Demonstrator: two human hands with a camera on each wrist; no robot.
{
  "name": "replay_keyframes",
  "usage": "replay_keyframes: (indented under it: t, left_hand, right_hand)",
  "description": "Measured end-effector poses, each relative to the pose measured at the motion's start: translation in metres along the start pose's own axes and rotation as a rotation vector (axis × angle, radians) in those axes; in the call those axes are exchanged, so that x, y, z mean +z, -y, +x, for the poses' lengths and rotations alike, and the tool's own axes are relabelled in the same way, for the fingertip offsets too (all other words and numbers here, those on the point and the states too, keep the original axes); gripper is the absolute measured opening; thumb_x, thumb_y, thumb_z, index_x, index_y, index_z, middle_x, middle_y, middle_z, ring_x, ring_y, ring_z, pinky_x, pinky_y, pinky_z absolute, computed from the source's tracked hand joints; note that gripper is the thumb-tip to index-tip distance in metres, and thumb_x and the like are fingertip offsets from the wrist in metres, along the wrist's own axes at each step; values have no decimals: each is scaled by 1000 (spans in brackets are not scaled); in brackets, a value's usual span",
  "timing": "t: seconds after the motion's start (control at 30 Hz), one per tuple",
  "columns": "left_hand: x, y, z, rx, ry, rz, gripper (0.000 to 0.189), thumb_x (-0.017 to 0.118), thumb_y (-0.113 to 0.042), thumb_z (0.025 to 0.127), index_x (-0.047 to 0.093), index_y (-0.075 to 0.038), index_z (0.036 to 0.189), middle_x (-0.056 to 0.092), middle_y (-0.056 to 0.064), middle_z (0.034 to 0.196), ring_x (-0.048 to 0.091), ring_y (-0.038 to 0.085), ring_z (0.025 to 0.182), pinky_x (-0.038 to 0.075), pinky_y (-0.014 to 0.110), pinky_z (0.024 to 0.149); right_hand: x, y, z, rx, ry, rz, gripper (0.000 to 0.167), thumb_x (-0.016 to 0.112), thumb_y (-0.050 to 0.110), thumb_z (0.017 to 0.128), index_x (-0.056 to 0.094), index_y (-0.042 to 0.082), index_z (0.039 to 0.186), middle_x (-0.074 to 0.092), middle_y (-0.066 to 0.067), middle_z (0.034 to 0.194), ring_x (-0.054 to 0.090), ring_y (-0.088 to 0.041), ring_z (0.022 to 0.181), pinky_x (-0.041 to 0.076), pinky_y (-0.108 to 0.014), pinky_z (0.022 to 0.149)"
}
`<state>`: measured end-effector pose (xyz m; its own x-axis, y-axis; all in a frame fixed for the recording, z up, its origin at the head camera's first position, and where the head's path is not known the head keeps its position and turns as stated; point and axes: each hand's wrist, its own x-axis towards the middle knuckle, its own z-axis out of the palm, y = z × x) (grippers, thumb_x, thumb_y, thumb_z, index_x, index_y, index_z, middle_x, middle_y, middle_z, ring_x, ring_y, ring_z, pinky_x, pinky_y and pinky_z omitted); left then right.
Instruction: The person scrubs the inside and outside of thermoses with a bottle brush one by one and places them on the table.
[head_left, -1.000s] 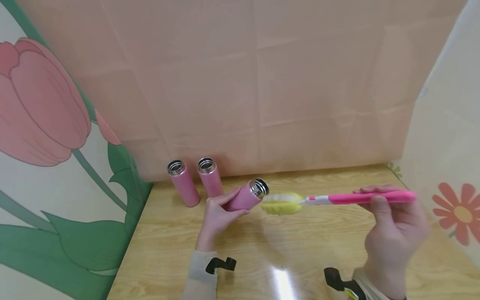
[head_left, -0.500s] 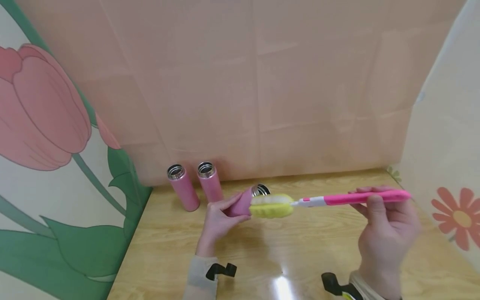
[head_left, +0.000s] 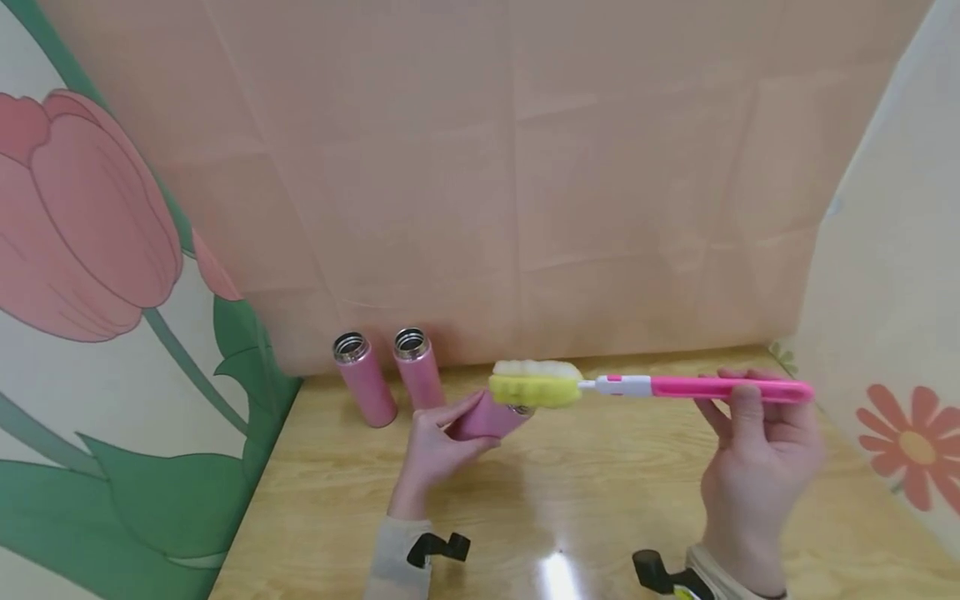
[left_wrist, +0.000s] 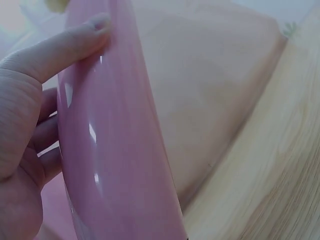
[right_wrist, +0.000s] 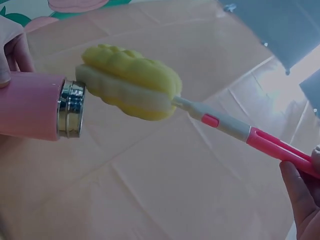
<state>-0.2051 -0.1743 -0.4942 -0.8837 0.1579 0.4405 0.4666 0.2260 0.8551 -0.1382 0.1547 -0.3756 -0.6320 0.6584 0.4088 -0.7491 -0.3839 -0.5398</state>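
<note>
My left hand (head_left: 433, 454) grips a pink metal bottle (head_left: 487, 419), tilted with its mouth to the right. Thumb and fingers wrap its side in the left wrist view, where the glossy pink body (left_wrist: 112, 135) fills the middle. My right hand (head_left: 757, 467) holds a bottle brush by its pink handle (head_left: 720, 388), thumb on the near side. The brush's yellow and white sponge head (head_left: 536, 385) overlaps the bottle's mouth in the head view. In the right wrist view the sponge (right_wrist: 132, 85) is outside the bottle, its tip right by the silver threaded neck (right_wrist: 71, 109).
Two more pink bottles, a left one (head_left: 366, 383) and a right one (head_left: 420, 371), stand uncapped on the wooden table (head_left: 600, 500) near its back edge. Behind rises a creased pinkish sheet (head_left: 525, 208). Flower-painted walls flank both sides.
The brush has moved left, and its sponge has gone from beside the bottle's mouth to overlapping it, rising slightly in the last half second. The left hand still holds the bottle in about the same place.
</note>
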Motion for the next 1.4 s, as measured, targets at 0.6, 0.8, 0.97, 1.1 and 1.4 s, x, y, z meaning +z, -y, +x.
replay_keyframes:
  t: [0.6, 0.8, 0.97, 1.1, 1.4]
  left_hand:
    - [19, -16, 8, -255, -100, -310, 61, 91, -13, 88, 67, -6, 143, 72, 14, 136, 70, 30, 123, 59, 36, 98]
    - [24, -19, 11, -315, -178, -451, 56, 82, -2, 93, 61, 5, 145, 65, 24, 141, 66, 34, 128, 56, 38, 103]
    - [24, -20, 11, -320, -162, -477, 57, 84, -7, 94, 62, 1, 146, 66, 22, 142, 67, 34, 128, 56, 39, 104]
    - [23, -21, 11, -308, -141, -476, 60, 85, -9, 93, 61, 0, 147, 65, 21, 143, 67, 33, 128, 56, 39, 104]
    - [23, -25, 11, -315, -120, -528, 61, 85, -7, 93, 59, 2, 148, 64, 23, 144, 67, 33, 128, 56, 38, 104]
  right_hand:
    - [-14, -22, 15, 266, -144, 167, 21, 69, 1, 102, 56, -11, 114, 68, -24, 103, 78, -32, 90, 62, -39, 81]
    - [-30, -35, 26, 481, -192, 222, 14, 66, 5, 105, 60, -5, 113, 68, -16, 108, 74, -28, 94, 63, -36, 87]
    - [-39, -41, 31, 594, -151, 264, 17, 66, 7, 105, 62, -4, 118, 71, -15, 112, 73, -27, 96, 62, -35, 92]
    - [-41, -46, 31, 637, -104, 288, 18, 64, 8, 106, 62, -2, 121, 71, -15, 115, 74, -27, 98, 60, -34, 94]
    - [-44, -54, 32, 674, -97, 382, 13, 61, 6, 107, 64, -3, 116, 73, -18, 109, 76, -30, 93, 60, -36, 93]
